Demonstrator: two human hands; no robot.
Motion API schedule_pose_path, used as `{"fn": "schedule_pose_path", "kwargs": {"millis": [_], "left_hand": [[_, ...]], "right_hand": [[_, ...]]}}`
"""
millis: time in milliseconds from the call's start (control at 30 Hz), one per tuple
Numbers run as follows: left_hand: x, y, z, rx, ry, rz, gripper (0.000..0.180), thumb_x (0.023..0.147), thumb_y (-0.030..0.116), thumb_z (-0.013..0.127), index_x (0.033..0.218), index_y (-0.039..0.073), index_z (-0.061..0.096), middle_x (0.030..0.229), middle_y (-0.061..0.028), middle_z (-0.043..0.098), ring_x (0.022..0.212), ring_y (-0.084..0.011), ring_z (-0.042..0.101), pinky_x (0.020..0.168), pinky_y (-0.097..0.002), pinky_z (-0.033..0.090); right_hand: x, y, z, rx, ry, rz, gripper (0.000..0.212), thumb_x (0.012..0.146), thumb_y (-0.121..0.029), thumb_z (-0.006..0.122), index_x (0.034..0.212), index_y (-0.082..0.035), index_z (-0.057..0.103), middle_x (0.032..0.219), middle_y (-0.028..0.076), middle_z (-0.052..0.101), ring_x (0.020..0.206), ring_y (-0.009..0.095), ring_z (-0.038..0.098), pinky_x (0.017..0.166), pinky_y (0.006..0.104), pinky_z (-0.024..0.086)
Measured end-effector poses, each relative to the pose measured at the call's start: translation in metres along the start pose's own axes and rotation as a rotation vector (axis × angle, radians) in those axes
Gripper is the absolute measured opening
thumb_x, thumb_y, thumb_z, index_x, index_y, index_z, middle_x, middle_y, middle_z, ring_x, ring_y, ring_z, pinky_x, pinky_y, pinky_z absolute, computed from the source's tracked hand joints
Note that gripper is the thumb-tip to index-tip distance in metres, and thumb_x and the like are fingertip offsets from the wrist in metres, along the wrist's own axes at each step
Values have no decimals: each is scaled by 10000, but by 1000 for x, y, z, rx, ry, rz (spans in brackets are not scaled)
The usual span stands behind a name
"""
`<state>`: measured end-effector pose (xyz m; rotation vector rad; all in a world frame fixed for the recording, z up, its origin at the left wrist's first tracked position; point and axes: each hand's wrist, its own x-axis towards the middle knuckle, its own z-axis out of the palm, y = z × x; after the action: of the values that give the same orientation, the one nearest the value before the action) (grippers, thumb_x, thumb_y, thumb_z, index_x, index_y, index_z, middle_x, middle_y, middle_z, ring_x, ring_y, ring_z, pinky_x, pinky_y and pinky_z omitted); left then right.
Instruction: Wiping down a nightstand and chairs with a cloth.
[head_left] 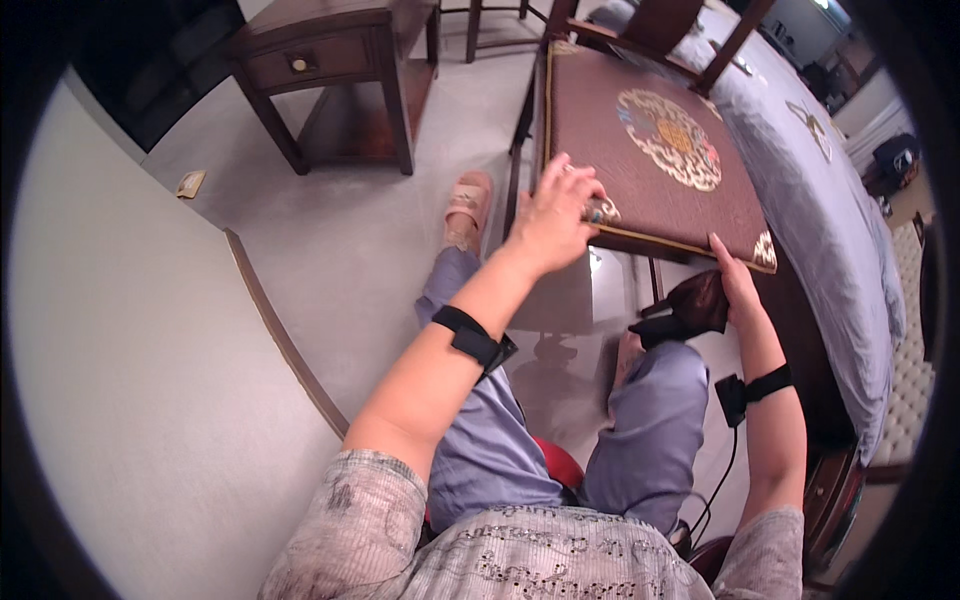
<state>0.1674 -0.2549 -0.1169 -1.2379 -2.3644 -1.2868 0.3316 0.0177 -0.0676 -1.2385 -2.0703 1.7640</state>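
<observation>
On the seat of one dark wooden chair [655,25] lay one brown cushion [650,140], gold-edged, with one round medallion [670,138] and three corner motifs in view.

Progress, by judgement: the cushion was already flat over the seat; neither hand was yet off it; whether any adjusting was left did not show.

Hands, two. Left hand [552,215]: fingers loosely bent over the cushion's near left corner; whether they pinched it could not be told. Right hand [738,288]: one digit against the near edge, close to the near right corner, the other digits mostly hidden; grasp could not be told.

Dark brown glossy item [700,300], one: just beside the right hand, below the cushion's near edge; kind unclear.

Black forearm straps [462,325], two: one per arm.

Side table [345,62], one: single drawer, one round knob [299,65].

Pink slipper [468,197], one in clear view.

Small yellowish packet [191,183], one: on the floor.

Bed [800,190], one: along the chair's right, under grey-blue bedding.
</observation>
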Motion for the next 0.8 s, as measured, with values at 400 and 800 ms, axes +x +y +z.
{"fn": "schedule_pose_path", "kwargs": {"millis": [400,800], "left_hand": [[-4,2,-2,40,40,71,443,722,98,750,1132,126,583,1344,-77,530,1378,-365,328,1128,-475,270],[-2,10,1,78,28,17,452,742,51,724,1160,106,562,1365,-100,518,1386,-383,309,1137,-475,249]], "right_hand": [[28,65,-144,-59,30,-155,492,910,-498,612,1068,-32,583,810,15,578,713,69,522,652,201,419],[85,55,-167,49,76,-139,503,947,-539,513,1023,-54,623,856,26,611,781,110,587,714,239,470]]}}
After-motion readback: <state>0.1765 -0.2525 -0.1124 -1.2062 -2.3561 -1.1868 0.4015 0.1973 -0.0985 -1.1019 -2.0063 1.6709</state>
